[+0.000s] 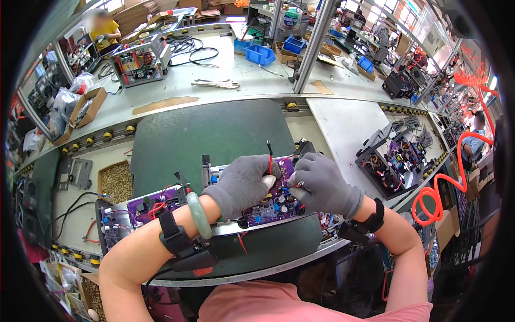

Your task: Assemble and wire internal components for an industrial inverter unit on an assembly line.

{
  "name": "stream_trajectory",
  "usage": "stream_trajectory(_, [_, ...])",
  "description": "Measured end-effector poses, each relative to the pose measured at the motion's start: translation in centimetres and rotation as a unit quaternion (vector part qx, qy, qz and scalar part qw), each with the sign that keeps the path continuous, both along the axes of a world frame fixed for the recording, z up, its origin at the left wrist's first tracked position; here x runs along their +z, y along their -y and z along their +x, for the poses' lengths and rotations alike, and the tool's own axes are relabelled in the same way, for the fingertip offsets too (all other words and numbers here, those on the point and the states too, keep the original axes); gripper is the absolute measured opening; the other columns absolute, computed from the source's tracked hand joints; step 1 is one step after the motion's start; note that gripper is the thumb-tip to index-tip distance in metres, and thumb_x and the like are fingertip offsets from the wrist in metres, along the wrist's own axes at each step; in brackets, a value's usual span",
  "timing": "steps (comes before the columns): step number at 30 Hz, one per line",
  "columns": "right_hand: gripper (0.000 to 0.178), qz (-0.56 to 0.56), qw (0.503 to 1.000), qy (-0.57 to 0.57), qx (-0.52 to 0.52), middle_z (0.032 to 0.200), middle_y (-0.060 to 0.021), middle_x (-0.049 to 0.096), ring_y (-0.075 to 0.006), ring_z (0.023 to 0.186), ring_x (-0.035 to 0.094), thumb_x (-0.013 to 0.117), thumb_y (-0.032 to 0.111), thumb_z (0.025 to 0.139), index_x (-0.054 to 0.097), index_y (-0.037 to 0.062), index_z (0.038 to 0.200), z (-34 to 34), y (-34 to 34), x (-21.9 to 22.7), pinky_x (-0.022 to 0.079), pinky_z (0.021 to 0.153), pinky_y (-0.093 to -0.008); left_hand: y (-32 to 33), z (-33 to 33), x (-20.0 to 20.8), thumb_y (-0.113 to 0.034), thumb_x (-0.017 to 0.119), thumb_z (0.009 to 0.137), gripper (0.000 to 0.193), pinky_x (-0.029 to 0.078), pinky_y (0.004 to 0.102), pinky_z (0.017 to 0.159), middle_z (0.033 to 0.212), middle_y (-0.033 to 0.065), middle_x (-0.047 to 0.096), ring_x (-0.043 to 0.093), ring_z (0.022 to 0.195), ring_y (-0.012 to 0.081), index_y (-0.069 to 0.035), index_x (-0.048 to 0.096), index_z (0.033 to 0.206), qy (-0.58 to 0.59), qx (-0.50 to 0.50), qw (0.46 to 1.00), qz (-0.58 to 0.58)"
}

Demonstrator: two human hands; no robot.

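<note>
Both my hands wear grey knit gloves over a purple circuit board [289,206], which lies in a metal frame near the bench's front edge. My left hand [241,182] is closed, thumb and forefinger pinching a short red wire [270,161] with a dark tip pointing up. Just to its right, my right hand [327,185] is closed too, fingertips pressed together low over the board around something small and hard to make out. Coils, capacitors and blue parts stand on the board. Another purple board [115,231] with red wires lies to the left, partly behind my left forearm.
A dark green panel [209,134] lies beyond the boards. An open machine chassis [399,158] stands at right, near a coiled orange hose [426,206]. A box of small tan pieces [116,180] sits at left. Locking pliers [216,83] and blue bins [260,55] are farther back.
</note>
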State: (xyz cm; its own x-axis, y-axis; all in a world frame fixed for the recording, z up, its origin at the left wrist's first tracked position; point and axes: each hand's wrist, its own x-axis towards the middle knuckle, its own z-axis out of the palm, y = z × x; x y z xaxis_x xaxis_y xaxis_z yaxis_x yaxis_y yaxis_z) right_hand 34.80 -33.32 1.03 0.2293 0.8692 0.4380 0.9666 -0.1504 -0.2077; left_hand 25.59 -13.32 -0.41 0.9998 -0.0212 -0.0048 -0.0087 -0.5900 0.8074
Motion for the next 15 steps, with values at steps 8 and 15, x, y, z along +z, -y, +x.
stream_trajectory(8, [0.012,-0.03,0.999,0.007,0.013,0.079,-0.0038,0.062,-0.0271,0.079,0.06,0.077,0.011,0.07,0.067,0.0109,0.076,0.52,-0.26,0.29,0.049,0.07,-0.0401,0.22,-0.43,0.64,-0.008,0.068,0.088,0.014,0.053,0.0336,0.079,0.092,0.0161,0.071,0.069,0.082,0.0228,-0.005,0.075,0.099,-0.042,0.015,0.999,-0.011])
stream_trajectory(15, [0.013,-0.139,0.983,0.109,0.044,0.08,-0.0049,0.06,-0.0259,0.085,0.061,0.068,0.011,0.068,0.062,0.0103,0.08,0.0,-0.74,0.72,0.048,0.072,-0.0392,0.42,-0.59,0.37,-0.017,0.071,0.085,0.014,0.053,0.0411,0.077,0.093,0.0166,0.067,0.066,0.082,0.0327,-0.006,0.075,0.094,0.029,0.004,0.996,0.089])
